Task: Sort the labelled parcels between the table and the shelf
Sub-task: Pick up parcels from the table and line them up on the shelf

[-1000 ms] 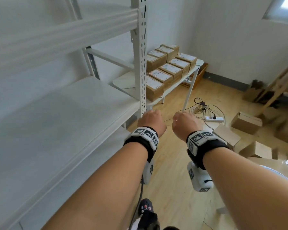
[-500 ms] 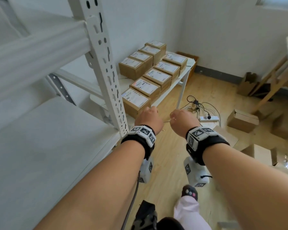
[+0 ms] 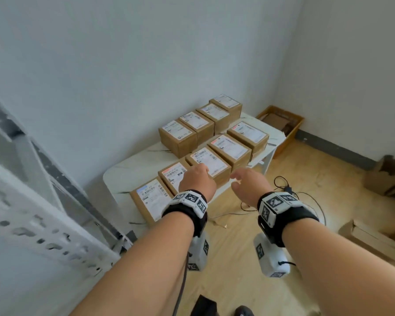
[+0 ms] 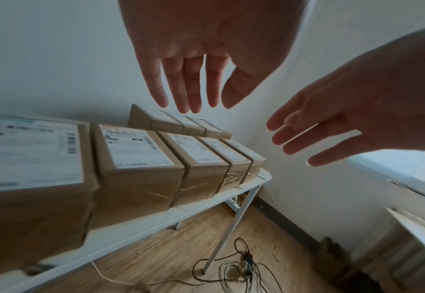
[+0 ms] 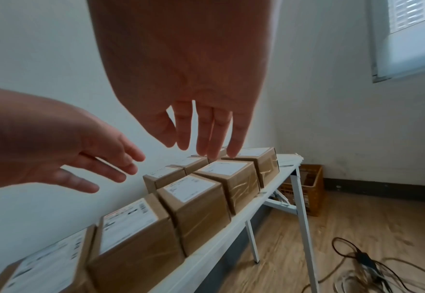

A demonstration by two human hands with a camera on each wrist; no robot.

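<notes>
Head view: parcels (image 3: 217, 160) lengthwise along table (image 3: 132, 165).

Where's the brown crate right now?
In the head view the brown crate sits on the floor in the far corner, just beyond the far end of the white table.

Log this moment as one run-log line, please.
phase: reaching for parcels | left hand: open, empty, over front row | right hand: open, empty | parcels: two rows on table
</notes>
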